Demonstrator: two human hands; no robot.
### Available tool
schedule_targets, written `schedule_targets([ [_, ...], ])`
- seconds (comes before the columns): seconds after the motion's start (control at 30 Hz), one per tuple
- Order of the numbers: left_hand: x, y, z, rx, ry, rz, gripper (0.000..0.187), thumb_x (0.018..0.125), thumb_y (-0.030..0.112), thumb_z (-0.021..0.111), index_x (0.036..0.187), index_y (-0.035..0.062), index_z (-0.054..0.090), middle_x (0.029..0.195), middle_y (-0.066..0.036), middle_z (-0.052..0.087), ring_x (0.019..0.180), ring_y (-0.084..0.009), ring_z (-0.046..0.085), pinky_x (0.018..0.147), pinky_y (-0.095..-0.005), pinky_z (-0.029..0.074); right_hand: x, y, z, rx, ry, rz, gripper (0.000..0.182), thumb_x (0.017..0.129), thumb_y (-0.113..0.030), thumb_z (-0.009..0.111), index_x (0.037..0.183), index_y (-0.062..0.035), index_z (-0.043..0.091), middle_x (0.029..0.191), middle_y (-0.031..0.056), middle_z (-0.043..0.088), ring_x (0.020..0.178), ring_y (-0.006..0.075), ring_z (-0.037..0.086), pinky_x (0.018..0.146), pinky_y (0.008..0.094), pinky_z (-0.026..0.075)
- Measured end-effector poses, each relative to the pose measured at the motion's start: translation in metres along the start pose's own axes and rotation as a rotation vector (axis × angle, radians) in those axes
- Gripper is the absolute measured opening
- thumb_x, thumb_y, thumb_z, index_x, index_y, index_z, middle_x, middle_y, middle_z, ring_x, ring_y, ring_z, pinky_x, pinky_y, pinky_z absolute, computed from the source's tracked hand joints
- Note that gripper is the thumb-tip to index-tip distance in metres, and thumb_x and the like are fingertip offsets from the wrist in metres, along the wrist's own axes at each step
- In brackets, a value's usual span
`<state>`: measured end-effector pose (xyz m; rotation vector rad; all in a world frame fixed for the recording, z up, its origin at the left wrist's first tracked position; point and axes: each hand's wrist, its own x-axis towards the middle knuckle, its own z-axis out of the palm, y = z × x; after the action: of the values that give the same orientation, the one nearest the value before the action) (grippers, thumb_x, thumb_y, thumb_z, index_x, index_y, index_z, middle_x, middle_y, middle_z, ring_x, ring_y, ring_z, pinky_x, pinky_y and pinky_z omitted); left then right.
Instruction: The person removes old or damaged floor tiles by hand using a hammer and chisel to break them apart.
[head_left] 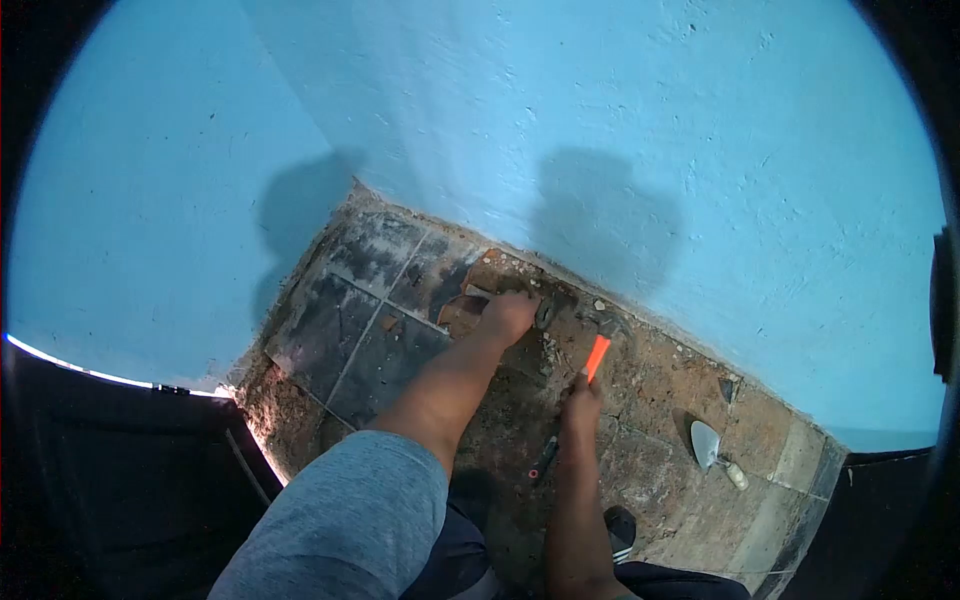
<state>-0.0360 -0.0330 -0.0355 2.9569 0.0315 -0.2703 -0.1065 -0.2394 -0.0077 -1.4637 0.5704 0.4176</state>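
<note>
My left hand [510, 316] is closed around a chisel [545, 312], whose dark end sticks out on the hand's right side. Its other end points toward the broken edge of a dark floor tile [436, 278], though my fingers hide most of it. In my right hand [581, 402] is a hammer with an orange handle [597, 357]. The dark hammer head [608, 325] is up and to the right of the chisel, apart from it.
A trowel [705, 444] lies on the rough floor at right. A dark tool with a red end [543, 460] lies between my arms. Rubble [600, 305] runs along the blue wall [480, 120]. A dark shoe [620, 528] shows below, and a dark door [130, 470] stands at left.
</note>
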Motion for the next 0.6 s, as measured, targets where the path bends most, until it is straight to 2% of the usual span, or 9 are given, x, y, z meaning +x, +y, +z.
schedule_targets([
  [0.07,-0.012,0.005,-0.008,0.015,-0.082,0.023,0.022,0.09,0.014,0.057,0.11,0.0095,0.067,0.095,-0.014,0.069,0.094,-0.0316,0.068,0.082,-0.0446,0.057,-0.001,-0.007,-0.009,0.065,0.009,0.018,0.03,0.105,-0.034,0.048,0.088,-0.0094,0.051,0.063,-0.0014,0.045,0.05,0.0117,0.043,0.046,0.03,0.034],
  [0.17,-0.023,0.008,-0.033,0.12,-0.332,0.099,0.055,0.09,0.005,0.06,0.144,0.0078,0.047,0.099,-0.018,0.068,0.092,-0.0327,0.067,0.08,-0.0471,0.058,0.018,0.003,-0.024,0.097,0.035,-0.024,0.031,0.104,-0.034,0.05,0.085,-0.0099,0.049,0.062,-0.0002,0.045,0.047,0.0128,0.042,0.043,0.031,0.033],
  [0.23,-0.029,0.003,-0.025,0.082,-0.275,0.118,0.059,0.089,0.005,0.063,0.146,0.0087,0.046,0.107,-0.017,0.067,0.094,-0.0327,0.067,0.08,-0.0464,0.059,0.019,0.001,-0.029,0.105,0.033,-0.061,0.031,0.104,-0.034,0.05,0.084,-0.0104,0.048,0.061,0.0,0.044,0.046,0.0131,0.042,0.042,0.0318,0.033],
  [0.37,-0.035,-0.014,0.021,0.148,-0.167,0.228,0.063,0.088,0.005,0.065,0.147,0.0081,0.044,0.124,-0.017,0.06,0.101,-0.0332,0.065,0.083,-0.0453,0.059,0.015,-0.01,-0.034,0.1,0.063,0.031,0.035,0.104,-0.038,0.048,0.081,-0.0121,0.047,0.059,0.0009,0.045,0.043,0.0153,0.043,0.043,0.0325,0.038],
  [0.47,-0.053,0.011,-0.021,0.197,-0.343,0.281,0.062,0.089,0.007,0.064,0.147,0.0066,0.042,0.133,-0.017,0.054,0.109,-0.0338,0.063,0.09,-0.0461,0.057,0.013,-0.013,-0.036,0.126,0.055,0.018,0.035,0.104,-0.039,0.048,0.082,-0.0119,0.047,0.059,0.0008,0.045,0.043,0.0149,0.043,0.043,0.0319,0.037],
  [0.6,-0.045,0.032,-0.019,0.147,-0.417,0.237,0.058,0.092,0.007,0.059,0.148,0.0069,0.041,0.131,-0.018,0.055,0.113,-0.0357,0.061,0.096,-0.0477,0.054,0.014,-0.015,-0.038,0.091,0.096,0.034,0.034,0.104,-0.038,0.048,0.083,-0.0119,0.047,0.059,0.0003,0.045,0.043,0.0145,0.043,0.043,0.0316,0.037],
])
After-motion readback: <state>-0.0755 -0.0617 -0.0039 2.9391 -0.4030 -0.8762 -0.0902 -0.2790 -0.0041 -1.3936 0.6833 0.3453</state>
